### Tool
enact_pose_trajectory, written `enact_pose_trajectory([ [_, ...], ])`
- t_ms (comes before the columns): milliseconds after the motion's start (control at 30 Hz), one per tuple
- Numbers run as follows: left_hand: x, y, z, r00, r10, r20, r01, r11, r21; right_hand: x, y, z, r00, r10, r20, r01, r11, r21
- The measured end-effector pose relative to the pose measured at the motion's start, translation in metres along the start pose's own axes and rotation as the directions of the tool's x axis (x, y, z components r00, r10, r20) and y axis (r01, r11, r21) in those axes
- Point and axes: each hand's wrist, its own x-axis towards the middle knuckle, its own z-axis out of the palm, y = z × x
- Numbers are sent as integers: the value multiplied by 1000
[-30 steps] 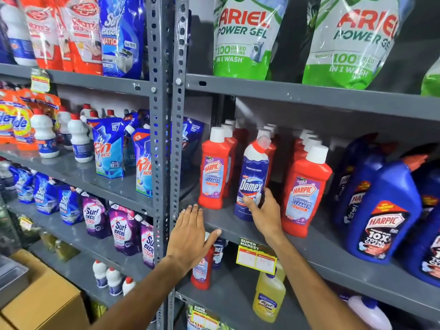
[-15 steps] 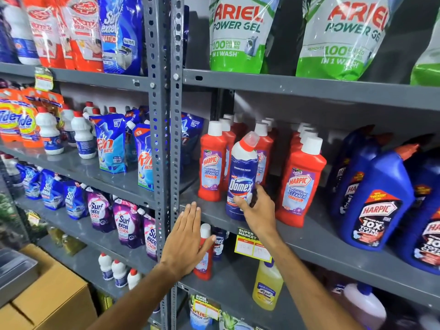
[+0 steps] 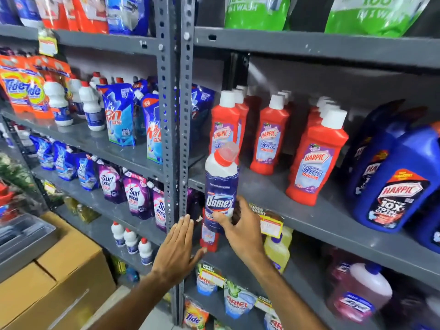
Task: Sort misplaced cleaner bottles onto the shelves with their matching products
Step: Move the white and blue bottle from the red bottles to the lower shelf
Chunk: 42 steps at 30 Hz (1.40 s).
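Note:
A blue Domex bottle (image 3: 221, 186) with a white shoulder and red cap hangs upright in front of the shelf edge, off the shelf. My right hand (image 3: 240, 227) is shut around its lower part. Behind it stand rows of red Harpic bathroom cleaner bottles (image 3: 316, 160) on the grey middle shelf (image 3: 309, 210). Blue Harpic bottles (image 3: 402, 182) stand at the right of that shelf. My left hand (image 3: 177, 252) is flat with fingers spread, against the grey upright post (image 3: 170, 115). A lone red Harpic bottle (image 3: 209, 236) stands on the shelf below, partly hidden by my hands.
Left bay holds white bottles (image 3: 57, 101), Rin pouches (image 3: 117, 115), Tide packs and Surf Excel pouches (image 3: 134, 194). Green Ariel pouches (image 3: 257, 13) fill the top right shelf. Yellow and pink bottles stand on the lower right shelves. Cardboard boxes (image 3: 57, 279) sit on the floor at left.
My right hand has lifted the Domex bottle off the middle shelf and drawn it down and toward me. The view has tilted downward. My left hand stays on the post.

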Motion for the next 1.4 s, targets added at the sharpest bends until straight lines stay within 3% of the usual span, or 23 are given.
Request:
enact_pose_trajectory([
  [300,-11,3,86,976,-39,216,64,992,-112,-50,108,22,980,197,-42,-195,980,41],
  [400,-9,1,126,964,-13,267,34,997,-75,-58,153,26,964,245,-100,-245,969,18],
  [767,20,3,226,947,-90,309,77,996,52,-23,293,24,958,243,-152,-262,958,-117],
  [933,23,4,243,962,-101,253,90,994,54,-12,321,32,947,284,-149,-278,959,58],
  [1400,22,5,250,960,-124,252,124,992,13,3,335,45,950,265,-164,-256,964,76],
])
